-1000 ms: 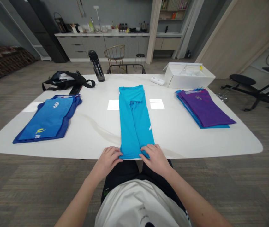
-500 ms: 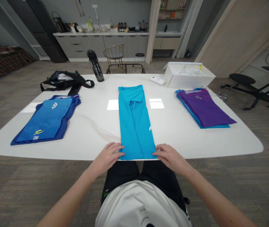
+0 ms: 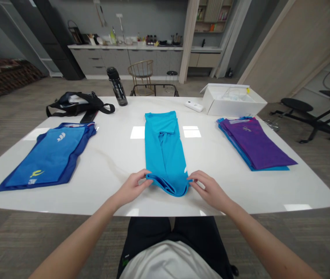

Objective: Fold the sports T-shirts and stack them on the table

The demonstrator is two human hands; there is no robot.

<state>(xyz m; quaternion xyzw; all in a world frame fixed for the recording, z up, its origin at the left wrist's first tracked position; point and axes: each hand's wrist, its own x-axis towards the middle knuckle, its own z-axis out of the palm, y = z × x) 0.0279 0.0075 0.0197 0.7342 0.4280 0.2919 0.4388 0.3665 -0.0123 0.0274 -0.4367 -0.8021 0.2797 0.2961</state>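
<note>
Both hands, left hand (image 3: 132, 188) and right hand (image 3: 208, 189), have lifted the turquoise garment (image 3: 164, 151)'s near hem off the tabletop (image 3: 115, 155), fingers pinching its corners; lengthwise fold done, crosswise fold just beginning.

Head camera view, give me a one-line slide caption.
Both hands, left hand and right hand, pinch the near hem of a long turquoise folded garment on a white table.

Turquoise garment (image 3: 164, 151), blue shirts (image 3: 48, 159), purple shirt (image 3: 255, 143), white table (image 3: 115, 155).
</note>
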